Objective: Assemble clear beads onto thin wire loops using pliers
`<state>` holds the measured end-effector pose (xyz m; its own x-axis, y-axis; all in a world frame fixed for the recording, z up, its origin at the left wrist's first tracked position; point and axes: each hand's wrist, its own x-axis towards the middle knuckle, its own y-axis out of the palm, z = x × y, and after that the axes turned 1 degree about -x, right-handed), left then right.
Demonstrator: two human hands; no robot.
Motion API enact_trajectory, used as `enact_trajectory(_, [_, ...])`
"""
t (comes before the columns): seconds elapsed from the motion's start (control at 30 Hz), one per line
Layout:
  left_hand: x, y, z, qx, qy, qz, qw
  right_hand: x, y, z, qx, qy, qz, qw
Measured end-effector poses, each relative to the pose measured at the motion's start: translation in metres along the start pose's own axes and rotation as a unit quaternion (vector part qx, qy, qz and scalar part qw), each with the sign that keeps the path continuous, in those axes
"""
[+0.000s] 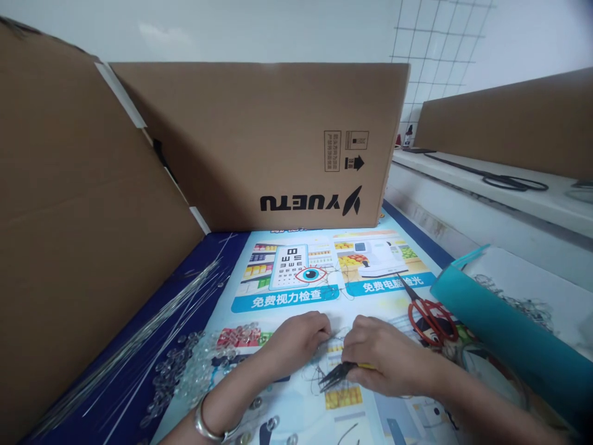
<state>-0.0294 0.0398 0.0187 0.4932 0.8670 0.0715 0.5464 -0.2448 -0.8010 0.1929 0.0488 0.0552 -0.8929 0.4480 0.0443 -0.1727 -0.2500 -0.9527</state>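
A: What are the two hands doing?

B: Both sit low on the desk (417,247), close together, knuckles up. The left hand (296,337) is curled narrow, fingertips pinched around something thin; it looks like fine wire, but it is too small to be sure. The right hand (386,358) is closed around a pair of small pliers (337,374), dark slim metal jaws poking out leftward from under the palm, with a bit of yellow grip showing.

A: And the wrist?

B: A smooth silvery bangle (210,426) rings the left wrist.

A: What is underneath?

B: A glossy printed poster (296,278) lying flat, with an eye chart, a red-ringed eye and blue bands of text. The hands rest on its lower half.

A: Anything to the left?

B: A heap of clear glassy beads (194,368), rounded and flat, just beside the left forearm. Further left, a loose fan of long straight silvery wires (152,324) lies across a dark blue cloth (139,395).

A: And to the right?

B: Red-handled scissors (428,315) with pointed steel blades, near the right hand. Just beside them lies a teal roll (500,334), smooth and tube-shaped. Matte brown cardboard boxes (259,142) stand behind and at the left like walls.
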Motion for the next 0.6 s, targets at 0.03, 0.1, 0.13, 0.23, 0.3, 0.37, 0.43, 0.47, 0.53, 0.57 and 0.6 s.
enact_trajectory(0.03, [0.0,0.0,0.0,-0.002,-0.002,0.001,1.0,-0.002,0.003,0.0,0.002,0.002,-0.005,1.0])
enact_trajectory(0.1, [0.001,0.0,0.0,-0.006,-0.009,0.004,1.0,-0.005,0.01,-0.001,0.019,0.004,-0.02,1.0])
enact_trajectory(0.13, [0.001,-0.001,0.0,-0.006,-0.013,0.006,1.0,-0.006,0.013,-0.002,0.029,0.006,-0.029,0.999])
enact_trajectory(0.23, [0.0,-0.002,-0.001,-0.007,-0.022,0.013,1.0,-0.008,0.019,-0.003,0.014,0.053,-0.07,0.996])
enact_trajectory(0.3, [-0.001,-0.003,-0.003,-0.009,-0.022,0.016,1.0,-0.009,0.021,-0.001,-0.028,0.104,-0.092,0.99])
enact_trajectory(0.37, [-0.001,-0.004,-0.004,-0.009,-0.017,0.017,1.0,-0.009,0.022,0.002,-0.066,0.139,-0.098,0.983])
enact_trajectory(0.43, [-0.002,-0.004,-0.004,-0.007,-0.011,0.014,1.0,-0.009,0.023,0.004,-0.089,0.162,-0.097,0.978])
enact_trajectory(0.47, [-0.002,-0.004,-0.004,-0.007,-0.01,0.012,1.0,-0.009,0.024,0.005,-0.096,0.172,-0.098,0.975])
enact_trajectory(0.53, [-0.002,-0.004,-0.003,-0.005,-0.011,0.013,1.0,-0.008,0.025,0.007,-0.104,0.189,-0.1,0.971])
enact_trajectory(0.57, [-0.002,-0.004,-0.003,-0.006,-0.012,0.015,1.0,-0.007,0.025,0.007,-0.105,0.193,-0.101,0.97])
enact_trajectory(0.6, [-0.002,-0.004,-0.003,-0.006,-0.012,0.016,1.0,-0.007,0.026,0.007,-0.105,0.195,-0.103,0.97])
